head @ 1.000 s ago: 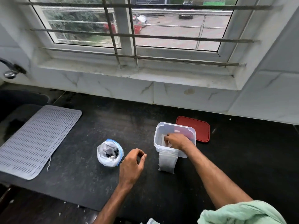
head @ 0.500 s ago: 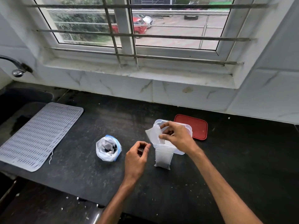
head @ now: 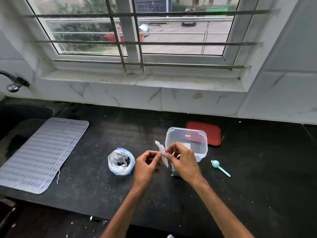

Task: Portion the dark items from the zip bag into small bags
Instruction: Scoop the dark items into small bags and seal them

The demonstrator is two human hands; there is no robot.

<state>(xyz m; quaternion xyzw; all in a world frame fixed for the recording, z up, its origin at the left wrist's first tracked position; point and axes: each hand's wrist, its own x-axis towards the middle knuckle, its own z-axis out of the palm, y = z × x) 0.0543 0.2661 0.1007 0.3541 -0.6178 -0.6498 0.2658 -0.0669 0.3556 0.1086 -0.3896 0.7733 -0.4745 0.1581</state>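
A clear zip bag (head: 121,163) with a blue seal stands open on the black counter, dark items visible inside. Just right of it, my left hand (head: 146,166) and my right hand (head: 182,160) both pinch a small white translucent bag (head: 161,151) held in the air between them. Behind my right hand stands a clear plastic container (head: 197,140). Another small bag (head: 174,171) hangs down its front wall, partly hidden by my right hand.
A red lid (head: 211,133) lies behind the container. A small teal scoop (head: 219,167) lies to its right. A grey perforated mat (head: 41,153) covers the counter's left side, beside a dark sink (head: 20,114) and tap (head: 13,83). A barred window rises behind.
My right hand lifted a small bag out of the container and brought it toward me. My left hand rose to meet it and took hold of its other side.
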